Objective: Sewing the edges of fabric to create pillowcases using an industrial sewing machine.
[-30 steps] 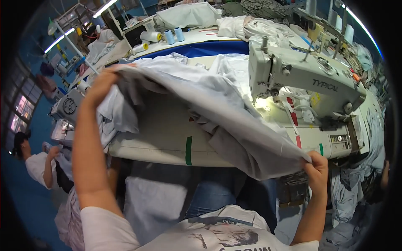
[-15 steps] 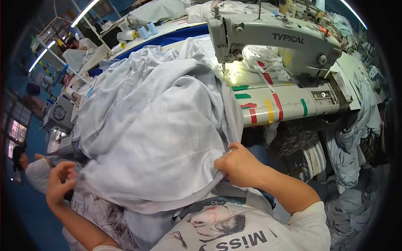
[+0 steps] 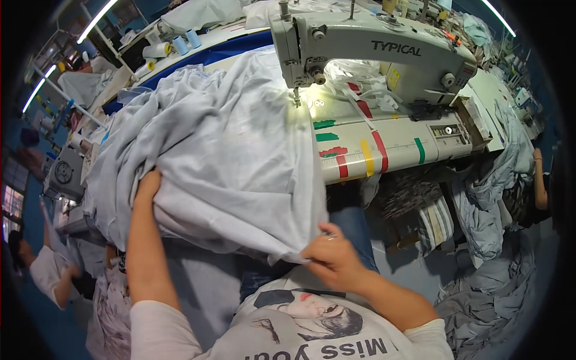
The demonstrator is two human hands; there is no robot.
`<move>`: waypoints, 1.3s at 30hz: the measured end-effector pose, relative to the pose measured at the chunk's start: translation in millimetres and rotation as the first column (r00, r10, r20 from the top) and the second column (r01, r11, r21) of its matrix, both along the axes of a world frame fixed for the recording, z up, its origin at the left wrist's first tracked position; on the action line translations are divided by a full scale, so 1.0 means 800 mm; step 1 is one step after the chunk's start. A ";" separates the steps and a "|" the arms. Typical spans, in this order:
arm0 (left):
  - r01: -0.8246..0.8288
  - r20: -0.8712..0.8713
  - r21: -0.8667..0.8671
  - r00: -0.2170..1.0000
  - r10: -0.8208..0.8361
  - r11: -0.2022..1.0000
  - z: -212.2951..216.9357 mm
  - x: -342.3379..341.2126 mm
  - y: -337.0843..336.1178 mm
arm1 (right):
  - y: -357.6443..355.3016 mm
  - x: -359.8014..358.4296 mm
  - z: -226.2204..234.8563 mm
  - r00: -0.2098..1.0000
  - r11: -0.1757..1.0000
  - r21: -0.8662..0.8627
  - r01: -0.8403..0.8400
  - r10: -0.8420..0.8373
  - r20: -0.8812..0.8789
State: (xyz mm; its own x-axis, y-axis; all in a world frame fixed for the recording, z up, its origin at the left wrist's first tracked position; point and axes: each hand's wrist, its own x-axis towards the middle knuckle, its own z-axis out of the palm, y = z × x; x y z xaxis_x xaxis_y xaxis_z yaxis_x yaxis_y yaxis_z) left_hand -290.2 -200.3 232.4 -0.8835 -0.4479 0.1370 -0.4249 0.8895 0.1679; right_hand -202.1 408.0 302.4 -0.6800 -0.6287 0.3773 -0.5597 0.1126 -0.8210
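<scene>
Cloth (image 3: 231, 153): a large pale grey piece, spread in loose folds over the left part of the table (image 3: 399, 153) and hanging past its front edge toward the lap. A second ago it was lifted and stretched between both hands, with a shaded underside and bare tabletop showing; now it lies mostly down.
Left hand (image 3: 149, 185): in the folds at the cloth's left. Its fingers are hidden, so I cannot tell whether they grip. Half a second ago it was beyond the lower left edge, blurred, with curled fingers in view.
Right hand (image 3: 337, 258): thumb and fingers pinch the lower right corner of the cloth, near the lap. A ring shows on one finger. It held this same side half a second ago, a little higher.
Machine (image 3: 375, 57): a white sewing machine, its light on. The cloth's right edge runs just beside the needle; whether any lies under the foot, I cannot tell.
Tape (image 3: 380, 151): red, green and yellow strips on the table, right of the cloth.
Jeans (image 3: 355, 233): more of the lap shows than half a second ago.
Co-worker (image 3: 53, 273): a person in a white top, far left.
Bare arm (image 3: 540, 183): another person's, at far right, plainer than half a second ago.
</scene>
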 end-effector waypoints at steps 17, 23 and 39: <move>0.527 -0.498 0.200 0.781 -0.377 0.826 -0.059 0.150 0.492 | -0.030 -0.004 -0.114 0.635 0.811 0.202 0.550 -0.563 0.530; 0.469 -0.410 0.348 0.855 -0.318 0.812 -0.066 0.175 0.447 | -0.081 -0.037 -0.158 0.095 0.873 -0.005 0.488 -0.048 0.994; 0.905 0.109 -0.347 0.298 -0.948 0.245 0.307 0.173 0.545 | 0.028 0.083 0.030 0.582 0.772 -0.625 -0.114 0.562 0.588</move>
State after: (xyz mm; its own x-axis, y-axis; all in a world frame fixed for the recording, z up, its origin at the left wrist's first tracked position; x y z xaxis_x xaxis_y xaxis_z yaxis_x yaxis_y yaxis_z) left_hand -152.1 235.4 478.1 -0.6276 0.7558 0.1866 0.7292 0.6547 -0.1991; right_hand -136.1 430.5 326.1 -0.6277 -0.7557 0.1867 0.3229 -0.4710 -0.8209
